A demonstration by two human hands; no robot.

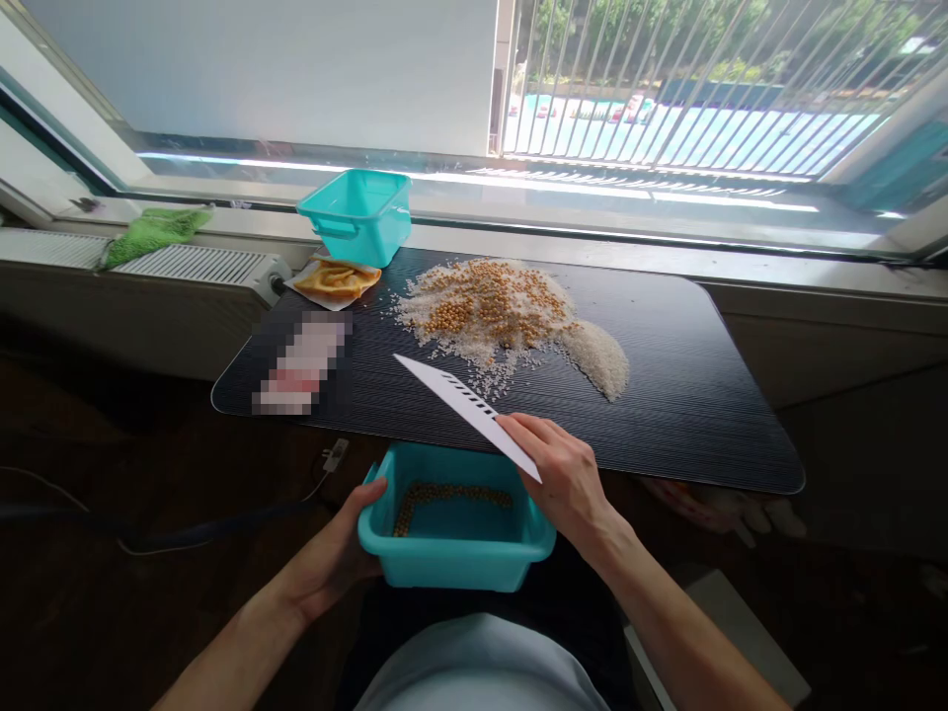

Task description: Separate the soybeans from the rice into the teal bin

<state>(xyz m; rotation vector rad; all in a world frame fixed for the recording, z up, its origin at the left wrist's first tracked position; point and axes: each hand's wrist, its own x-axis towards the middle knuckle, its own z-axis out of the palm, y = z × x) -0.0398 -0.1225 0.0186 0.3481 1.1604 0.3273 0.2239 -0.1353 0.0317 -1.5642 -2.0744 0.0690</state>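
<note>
Far left: green cloth (pixel 159 237) draped over radiator (pixel 203 265), beyond table (pixel 688 395)'s left edge. Near table's near-left corner: pixelated item (pixel 302 367), details unreadable. Toward far-left corner: snack (pixel 337 280), yellowish, on something white, just in front of rear tub (pixel 366 227), set at that corner beside the window ledge. Below near edge, left part: adapter (pixel 336 455) with white cable.

Gripping front tub (pixel 453 573) at its left side with left hand (pixel 337 553), thumb over the rim, fingers mostly hidden. Held just off table's near edge, lower than the top. Inside, on the floor along far and left walls: a band of tub beans (pixel 459 490).

Around middle of far edge, spreading toward centre: tan beans (pixel 448 316) heaped and mixed with rice (pixel 599 360); right end of heap nearly all rice. Pinching card (pixel 463 407) at its near end with right hand (pixel 567 472), fingers closed on it; white, row of slots, tilted, reaching from above table across near edge to over front tub. Contact with table: cannot tell. Bottom right, below table: pale box (pixel 730 632).
</note>
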